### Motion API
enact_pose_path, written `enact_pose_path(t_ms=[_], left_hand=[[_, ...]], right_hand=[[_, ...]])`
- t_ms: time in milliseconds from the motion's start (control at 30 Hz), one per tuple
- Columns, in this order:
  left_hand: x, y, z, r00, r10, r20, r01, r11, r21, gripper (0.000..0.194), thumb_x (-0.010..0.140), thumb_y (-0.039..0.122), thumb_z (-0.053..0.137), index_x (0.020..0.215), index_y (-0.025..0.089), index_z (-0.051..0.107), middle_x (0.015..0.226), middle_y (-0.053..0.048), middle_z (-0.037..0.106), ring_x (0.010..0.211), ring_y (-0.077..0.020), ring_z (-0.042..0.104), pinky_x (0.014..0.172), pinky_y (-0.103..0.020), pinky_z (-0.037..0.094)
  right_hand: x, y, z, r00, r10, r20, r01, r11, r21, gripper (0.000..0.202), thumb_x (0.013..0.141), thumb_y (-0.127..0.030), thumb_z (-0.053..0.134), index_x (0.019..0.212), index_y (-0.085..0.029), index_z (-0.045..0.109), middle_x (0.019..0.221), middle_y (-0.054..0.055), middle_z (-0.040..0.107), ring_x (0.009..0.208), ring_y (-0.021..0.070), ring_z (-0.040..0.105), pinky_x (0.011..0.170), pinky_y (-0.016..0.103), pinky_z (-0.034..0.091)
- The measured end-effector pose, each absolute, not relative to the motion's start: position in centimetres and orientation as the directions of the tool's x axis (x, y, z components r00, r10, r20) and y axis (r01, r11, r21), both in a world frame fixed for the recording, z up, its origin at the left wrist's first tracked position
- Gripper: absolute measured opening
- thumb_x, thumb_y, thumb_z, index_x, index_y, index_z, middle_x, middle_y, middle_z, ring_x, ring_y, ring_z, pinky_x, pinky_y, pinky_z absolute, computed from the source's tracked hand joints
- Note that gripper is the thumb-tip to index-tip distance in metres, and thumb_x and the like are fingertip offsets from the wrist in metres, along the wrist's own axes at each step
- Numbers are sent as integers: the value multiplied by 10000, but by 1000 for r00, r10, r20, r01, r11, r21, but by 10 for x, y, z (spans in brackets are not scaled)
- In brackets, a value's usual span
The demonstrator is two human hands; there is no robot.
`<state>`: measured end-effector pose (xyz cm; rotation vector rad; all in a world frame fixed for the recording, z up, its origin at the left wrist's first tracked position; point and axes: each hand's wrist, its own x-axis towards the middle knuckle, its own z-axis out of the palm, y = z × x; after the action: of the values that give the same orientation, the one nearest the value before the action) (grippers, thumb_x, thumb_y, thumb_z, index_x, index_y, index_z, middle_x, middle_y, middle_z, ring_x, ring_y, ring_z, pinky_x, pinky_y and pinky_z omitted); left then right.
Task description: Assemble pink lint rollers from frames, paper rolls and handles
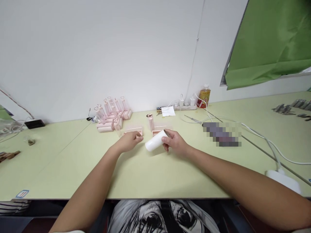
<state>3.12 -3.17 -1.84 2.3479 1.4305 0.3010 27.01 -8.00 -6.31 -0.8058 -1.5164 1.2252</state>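
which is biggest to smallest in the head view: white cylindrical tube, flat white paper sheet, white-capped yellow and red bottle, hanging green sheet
1. hanging green sheet
2. white tube and bottle: too alike to rank, the tube being nearer the camera
3. white paper sheet

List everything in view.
tube: one, white, centre front
boxes: two, pink, behind tube
containers: many, pink, mostly back left
power strip: one, white, back centre
paper: one, white, before strip
bottle: one, yellow, back right
cables: several, white, right
adapter: one, white, front right
blurred item: one, dark, right
sheet: one, green, upper right
pieces: several, grey, far right
scraps: several, brown, far left
wall: one, white, behind
table: one, green, below
left hand: one, bare, near boxes
right hand: one, bare, holding tube
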Motion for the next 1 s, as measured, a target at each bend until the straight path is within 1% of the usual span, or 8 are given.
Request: enact_pose_path(t_ms=[100,167,433,567,700,800,933,1000], left_hand=[[33,-23,-30,370,929,-25,903,-354,242,302,827,450,493,911,196,632,895,-78,680,770,-224,599,600,-283,366],[36,-20,-37,371,927,-51,914,-355,195,249,792,414,522,862,196,618,886,-80,684,759,-229,599,580,-282,350],[42,-34,-36,487,866,-115,856,-448,258,92,701,266,557,698,200,621,805,-44,673,691,-192,588,549,-271,354],[43,-39,-35,557,824,-99,808,-511,295,100,660,243,564,668,189,648,957,-75,643,723,-191,595,596,-280,401],[43,-40,-34,575,809,-123,794,-515,323,118,658,251,565,753,203,617,889,-55,644,744,-203,594,587,-276,400],[43,-41,-33,543,830,-127,809,-477,345,224,648,265,586,867,216,592,871,-40,654,745,-208,595,570,-273,390],[44,-43,-30,520,840,-156,813,-430,394,428,620,328,638,1030,217,587,967,-51,657,791,-219,613,596,-270,415],[45,-44,-30,530,833,-162,807,-436,398,398,605,332,652,984,217,609,948,-48,659,789,-220,613,593,-269,414]], right_hand=[[268,-82,-64,-329,890,316,-40,321,-946,419,759,-557,647,857,-165,538,582,-46,488,455,88,463,416,220,415],[267,-82,-65,-341,881,326,-32,336,-941,417,758,-563,647,830,-169,528,598,-44,480,462,89,464,420,222,412],[268,-81,-66,-341,888,309,26,338,-941,455,756,-611,620,814,-168,531,628,-33,466,504,104,461,456,238,400],[269,-82,-64,-337,881,334,22,362,-932,503,740,-652,603,845,-164,542,779,13,520,659,134,496,569,253,405],[271,-82,-65,-404,861,309,21,346,-938,447,763,-603,617,840,-173,522,793,12,525,690,138,488,611,256,380],[272,-82,-65,-428,853,297,56,353,-934,435,777,-589,610,892,-178,525,806,11,524,702,145,488,614,255,378],[271,-82,-63,-416,855,312,175,411,-895,394,808,-555,592,928,-183,539,830,7,515,717,148,484,623,253,375],[270,-82,-62,-414,851,323,256,450,-856,362,821,-526,590,939,-186,549,828,4,519,730,153,488,633,254,373]])
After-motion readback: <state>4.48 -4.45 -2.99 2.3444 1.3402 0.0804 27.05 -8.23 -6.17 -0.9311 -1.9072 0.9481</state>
